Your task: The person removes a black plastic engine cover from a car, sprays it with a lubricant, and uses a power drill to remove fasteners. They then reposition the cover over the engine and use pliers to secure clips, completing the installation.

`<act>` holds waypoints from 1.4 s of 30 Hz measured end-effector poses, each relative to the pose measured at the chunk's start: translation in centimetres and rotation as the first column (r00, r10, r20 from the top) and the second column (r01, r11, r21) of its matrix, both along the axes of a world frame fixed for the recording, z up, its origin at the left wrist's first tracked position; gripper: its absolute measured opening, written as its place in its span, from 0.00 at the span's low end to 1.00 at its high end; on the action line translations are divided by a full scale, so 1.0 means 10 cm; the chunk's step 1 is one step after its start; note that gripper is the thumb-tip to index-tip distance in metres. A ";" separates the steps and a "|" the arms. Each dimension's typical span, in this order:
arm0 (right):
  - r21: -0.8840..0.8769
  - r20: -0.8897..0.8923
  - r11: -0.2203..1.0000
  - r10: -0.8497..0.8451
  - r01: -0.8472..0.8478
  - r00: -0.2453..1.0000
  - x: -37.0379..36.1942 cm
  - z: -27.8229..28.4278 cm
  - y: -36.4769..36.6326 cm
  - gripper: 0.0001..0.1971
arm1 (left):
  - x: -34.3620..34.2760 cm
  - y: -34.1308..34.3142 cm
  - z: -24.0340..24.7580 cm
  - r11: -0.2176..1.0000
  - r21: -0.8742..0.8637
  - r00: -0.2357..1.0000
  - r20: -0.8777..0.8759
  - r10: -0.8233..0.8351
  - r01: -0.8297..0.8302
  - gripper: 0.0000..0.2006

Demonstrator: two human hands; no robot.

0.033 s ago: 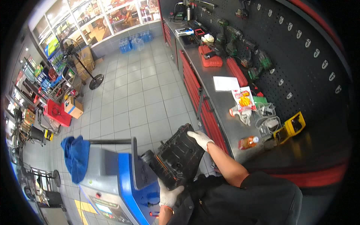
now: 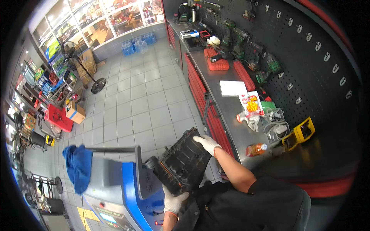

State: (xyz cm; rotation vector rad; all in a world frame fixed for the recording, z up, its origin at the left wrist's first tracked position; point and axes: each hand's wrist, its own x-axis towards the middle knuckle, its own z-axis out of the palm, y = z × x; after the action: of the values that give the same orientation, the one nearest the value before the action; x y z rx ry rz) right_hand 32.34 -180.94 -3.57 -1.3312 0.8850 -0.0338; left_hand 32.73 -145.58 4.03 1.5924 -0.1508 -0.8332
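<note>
Black plastic housing (image 2: 183, 161) lifted clear, above blue-grey machine (image 2: 127, 184). Left hand (image 2: 173, 200) clamped on lower edge, right hand (image 2: 207, 143) gripping top corner. Not yet set on surface (image 2: 227, 107).

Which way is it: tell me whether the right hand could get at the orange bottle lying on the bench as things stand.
Probably not right away. The right hand is gripping the top edge of the black plastic housing, shared with the left hand. The orange bottle lies unobstructed on the steel bench just beside that forearm, so it looks reachable once freed.

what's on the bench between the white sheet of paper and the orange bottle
In the head view, a snack bag and a crumpled white glove lie between the paper and bottle.
</note>
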 end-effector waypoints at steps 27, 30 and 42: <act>-0.386 -0.056 0.664 -0.709 0.640 0.703 2.72 0.37 -5.37 0.36 | 4.66 -4.13 -0.67 0.984 -0.175 0.935 -0.353 -0.039 -0.024 0.29; -0.553 -0.244 0.491 -0.868 0.673 0.433 3.11 0.35 -6.17 0.48 | 5.06 -4.63 -0.54 0.984 -0.179 0.944 -0.322 -0.072 0.014 0.29; -0.393 0.016 0.470 -0.856 0.790 0.517 2.35 0.19 -5.76 0.36 | 6.29 -6.35 -0.46 0.891 -0.166 0.814 -0.365 -0.453 0.422 0.06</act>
State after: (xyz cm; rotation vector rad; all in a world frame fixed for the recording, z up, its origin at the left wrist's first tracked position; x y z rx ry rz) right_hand 55.85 -238.50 -1.64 -1.0988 1.7057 -0.9062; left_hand 95.58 -209.06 -0.58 1.2965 -0.2625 -1.4790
